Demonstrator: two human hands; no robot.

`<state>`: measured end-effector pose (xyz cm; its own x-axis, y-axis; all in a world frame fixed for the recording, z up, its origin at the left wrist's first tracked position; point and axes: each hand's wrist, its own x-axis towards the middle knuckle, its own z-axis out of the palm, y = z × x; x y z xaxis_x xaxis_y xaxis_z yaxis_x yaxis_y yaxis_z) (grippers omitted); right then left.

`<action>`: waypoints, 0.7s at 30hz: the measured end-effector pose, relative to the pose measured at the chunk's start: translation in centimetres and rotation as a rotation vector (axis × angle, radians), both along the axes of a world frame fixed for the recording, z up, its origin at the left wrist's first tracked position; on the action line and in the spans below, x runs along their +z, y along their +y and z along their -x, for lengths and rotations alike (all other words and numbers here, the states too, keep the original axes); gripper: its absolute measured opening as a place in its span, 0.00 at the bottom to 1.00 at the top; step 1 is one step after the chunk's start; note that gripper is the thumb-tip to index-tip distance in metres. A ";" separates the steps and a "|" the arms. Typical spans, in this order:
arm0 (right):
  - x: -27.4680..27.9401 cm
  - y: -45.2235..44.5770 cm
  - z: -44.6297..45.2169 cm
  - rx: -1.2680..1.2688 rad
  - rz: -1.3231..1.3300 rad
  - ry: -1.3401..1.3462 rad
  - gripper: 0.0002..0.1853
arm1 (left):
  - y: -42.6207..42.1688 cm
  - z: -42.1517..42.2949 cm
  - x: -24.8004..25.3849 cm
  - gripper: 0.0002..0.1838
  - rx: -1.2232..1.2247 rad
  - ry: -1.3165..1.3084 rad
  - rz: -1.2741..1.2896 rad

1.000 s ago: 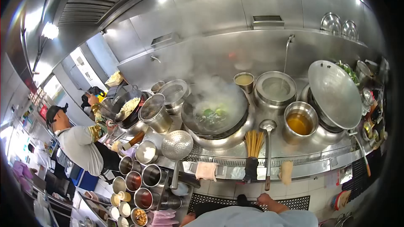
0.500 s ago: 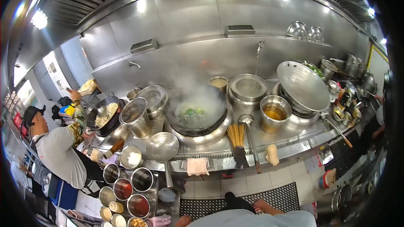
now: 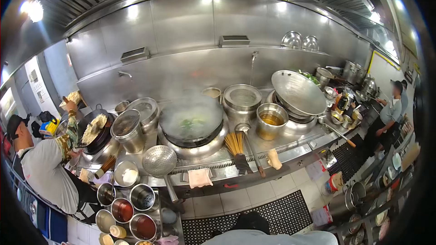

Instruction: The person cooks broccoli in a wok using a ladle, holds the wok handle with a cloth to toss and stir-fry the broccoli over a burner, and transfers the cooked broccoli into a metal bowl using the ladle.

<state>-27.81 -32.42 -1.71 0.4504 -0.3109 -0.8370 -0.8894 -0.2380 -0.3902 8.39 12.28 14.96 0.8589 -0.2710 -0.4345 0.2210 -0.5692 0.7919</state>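
Neither of my hands shows now; only my grey shirt [image 3: 277, 237] and a dark shape in front of it appear at the bottom edge. Ahead of me a large wok [image 3: 171, 137] sits on a burner, with leafy greens [image 3: 191, 122] in steaming liquid. To its front left lies a perforated strainer [image 3: 159, 159], its handle pointing toward me. At the right front of the wok are a bamboo wok brush [image 3: 235, 144] and a long-handled ladle [image 3: 252, 152]. A metal pot of yellowish oil [image 3: 271, 119] stands beyond them.
At left a co-worker [image 3: 52, 168] works over a wok of pale food [image 3: 94, 127]. Sauce containers [image 3: 143, 226] crowd the lower left. A big empty wok [image 3: 299, 91] rests tilted at right. Another person [image 3: 389, 113] stands far right. A black mat [image 3: 281, 211] covers the floor.
My view has swung to the right, so the counter appears shifted left. Both my hands, visible low down before, have dropped out of sight. The co-worker's wok is tilted differently, its food spread upward.
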 end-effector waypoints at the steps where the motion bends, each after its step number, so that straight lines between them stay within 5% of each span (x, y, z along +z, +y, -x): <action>1: 0.0 0.2 0.1 -0.008 0.009 -0.001 0.10 | -0.6 -0.5 0.4 0.11 -0.012 -0.003 0.017; 8: -3.7 3.0 2.2 0.106 0.089 -0.031 0.10 | -5.6 -0.5 1.8 0.11 -0.158 0.027 0.176; 12: -13.4 2.2 3.9 0.985 0.584 -0.313 0.11 | -9.6 4.0 0.7 0.11 -0.268 0.199 0.260; 13: -11.5 2.8 2.8 0.967 0.546 -0.319 0.10 | -10.1 5.2 0.5 0.11 -0.285 0.243 0.275; 15: -15.9 1.7 1.9 0.054 0.139 0.239 0.11 | -10.2 7.3 0.4 0.11 -0.260 0.316 0.293; 17: -3.6 3.3 -1.1 -0.134 -0.005 0.168 0.14 | -9.4 6.7 2.3 0.11 -0.212 0.226 0.318; 18: -10.3 2.3 -0.1 0.496 0.490 -0.142 0.17 | -9.6 5.3 5.1 0.11 -0.228 0.059 0.346; 19: 1.0 4.0 -2.0 -0.118 0.216 0.060 0.18 | -10.6 3.8 10.6 0.13 -0.263 -0.275 0.367; 20: 1.3 3.8 -2.0 -0.118 0.209 0.061 0.18 | -10.9 0.4 13.6 0.10 -0.346 -0.565 0.316; 21: 2.0 4.0 -2.0 -0.117 0.226 0.027 0.19 | -11.6 -0.2 20.2 0.05 -0.247 -0.562 0.443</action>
<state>-25.82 -28.43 0.34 0.3784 -0.5399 -0.7518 -0.9256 -0.2110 -0.3144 8.62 0.63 35.17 0.8108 -0.5314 0.2455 -0.3762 -0.1517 0.9140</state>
